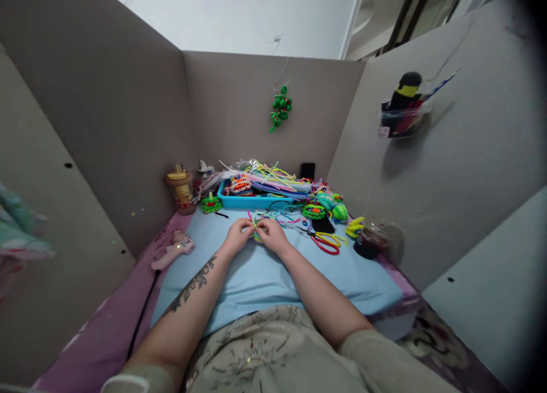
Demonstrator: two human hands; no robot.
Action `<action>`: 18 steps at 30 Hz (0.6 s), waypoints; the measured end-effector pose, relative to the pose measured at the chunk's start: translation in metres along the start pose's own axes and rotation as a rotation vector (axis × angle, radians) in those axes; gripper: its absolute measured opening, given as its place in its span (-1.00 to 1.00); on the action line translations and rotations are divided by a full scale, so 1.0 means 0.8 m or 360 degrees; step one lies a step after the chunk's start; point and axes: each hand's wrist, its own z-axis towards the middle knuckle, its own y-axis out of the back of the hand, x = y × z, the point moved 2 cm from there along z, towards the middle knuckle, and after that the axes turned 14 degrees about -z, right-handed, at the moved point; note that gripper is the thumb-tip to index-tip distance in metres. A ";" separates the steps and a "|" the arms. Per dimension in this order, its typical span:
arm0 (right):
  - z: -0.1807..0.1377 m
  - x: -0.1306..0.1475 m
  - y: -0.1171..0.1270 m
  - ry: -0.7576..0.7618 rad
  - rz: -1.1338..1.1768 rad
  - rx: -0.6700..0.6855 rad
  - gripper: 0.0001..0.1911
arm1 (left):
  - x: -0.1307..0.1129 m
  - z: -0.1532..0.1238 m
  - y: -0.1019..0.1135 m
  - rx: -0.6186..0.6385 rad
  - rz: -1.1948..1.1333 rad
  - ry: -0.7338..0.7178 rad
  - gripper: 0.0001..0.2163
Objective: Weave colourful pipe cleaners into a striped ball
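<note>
Over the middle of the pale blue cloth (252, 267), my left hand (238, 234) and my right hand (274, 236) meet with fingertips pinched. Between them is a small green-and-yellow pipe cleaner piece (257, 234), which both hands grip; the fingers cover much of it. Loose cut pipe cleaners (282, 217) in pink, white and blue lie just beyond the fingers. To the right of my right hand rest scissors (327, 245) with red and yellow handles.
Behind stands a blue tray (256, 202) heaped with pipe cleaners. A pink glue gun (174, 253) with a black cord lies left, near a lidded cup (180, 191). Finished green pieces (314, 211), a yellow bundle (354, 227) and a dark-based jar (370, 244) are right. Grey panels enclose the table.
</note>
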 end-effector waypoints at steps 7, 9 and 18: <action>-0.001 -0.001 0.001 -0.0154 0.0038 -0.0035 -0.89 | -0.004 -0.001 0.001 0.0013 0.0030 -0.0027 -0.95; -0.001 0.000 0.002 -0.0134 0.0011 -0.0019 -0.88 | -0.004 -0.001 0.001 0.0003 0.0039 -0.0031 -0.95; 0.002 0.000 -0.003 -0.0157 -0.0115 0.0040 -0.84 | 0.006 -0.001 -0.003 -0.0032 0.0003 0.0001 -0.95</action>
